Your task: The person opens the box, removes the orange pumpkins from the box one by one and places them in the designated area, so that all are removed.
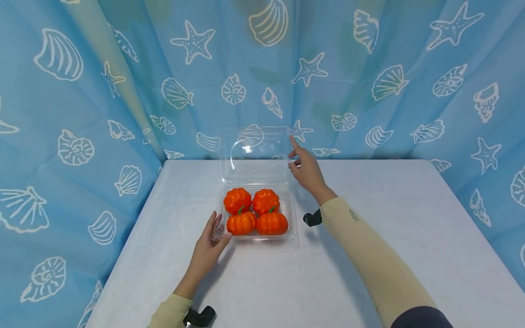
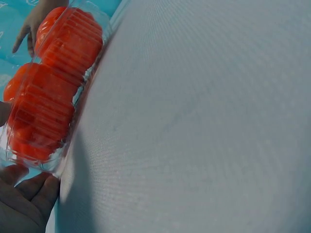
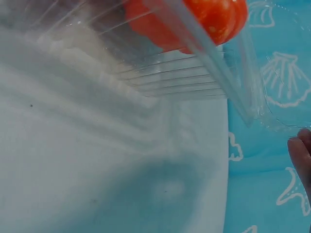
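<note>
A clear plastic clamshell box (image 1: 294, 230) stands on the table with its hinged lid (image 1: 254, 171) raised. Several small orange pumpkins (image 1: 241, 223) with green stems sit in its base in two rows. My left hand (image 1: 207, 248) holds the base at its front left corner, thumb at the front and fingers along the left side. Beside the lid's right edge is my right hand (image 1: 308, 171), index finger stretched out at the upper corner and the other fingers bent. In the right wrist view, fingertips (image 3: 300, 145) show right by the lid's edge.
A white cloth (image 1: 369, 218) covers the table. Behind it and on both sides hangs a blue curtain (image 1: 348, 68) printed with white shells and starfish. A dark wrist camera (image 1: 312, 218) sits under the right wrist, another (image 1: 199, 316) by the left.
</note>
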The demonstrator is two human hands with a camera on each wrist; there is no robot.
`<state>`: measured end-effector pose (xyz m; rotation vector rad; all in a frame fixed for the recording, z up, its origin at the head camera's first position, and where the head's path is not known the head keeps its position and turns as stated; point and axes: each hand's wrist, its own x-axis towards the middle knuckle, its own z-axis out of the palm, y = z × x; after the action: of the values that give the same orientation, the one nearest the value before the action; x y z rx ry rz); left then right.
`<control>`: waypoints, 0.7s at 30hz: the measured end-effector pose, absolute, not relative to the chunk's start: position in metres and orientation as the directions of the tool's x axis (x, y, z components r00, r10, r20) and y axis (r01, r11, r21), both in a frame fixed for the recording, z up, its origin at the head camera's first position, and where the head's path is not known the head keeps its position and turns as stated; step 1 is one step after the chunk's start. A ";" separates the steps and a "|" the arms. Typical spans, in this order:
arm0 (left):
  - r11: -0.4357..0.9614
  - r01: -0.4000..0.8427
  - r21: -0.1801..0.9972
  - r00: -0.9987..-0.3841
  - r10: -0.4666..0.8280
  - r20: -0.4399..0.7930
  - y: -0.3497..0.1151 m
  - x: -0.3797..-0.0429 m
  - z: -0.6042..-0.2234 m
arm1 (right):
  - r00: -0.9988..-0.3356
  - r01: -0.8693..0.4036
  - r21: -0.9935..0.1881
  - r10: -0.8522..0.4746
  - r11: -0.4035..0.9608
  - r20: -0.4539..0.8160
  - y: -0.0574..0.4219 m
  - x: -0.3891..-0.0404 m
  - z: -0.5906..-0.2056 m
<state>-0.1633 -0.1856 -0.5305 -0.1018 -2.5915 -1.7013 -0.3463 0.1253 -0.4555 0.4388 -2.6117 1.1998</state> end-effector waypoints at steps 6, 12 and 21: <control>0.398 0.078 0.914 -0.997 0.036 0.069 -0.187 -0.162 -0.531 | -0.946 -0.322 -0.699 -0.192 0.638 0.261 0.128 -0.348 -0.466; 0.400 0.076 0.913 -0.997 0.036 0.067 -0.188 -0.161 -0.531 | -0.967 -0.250 -0.730 -0.198 0.636 0.159 0.130 -0.346 -0.473; 0.396 0.068 0.916 -0.998 0.038 0.058 -0.187 -0.158 -0.529 | -0.980 -0.141 -0.751 -0.200 0.644 0.013 0.133 -0.346 -0.484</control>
<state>-0.1575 -0.1869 -0.5287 -0.0990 -2.6015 -1.7082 -0.3464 0.1331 -0.4845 0.3031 -2.9133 1.3213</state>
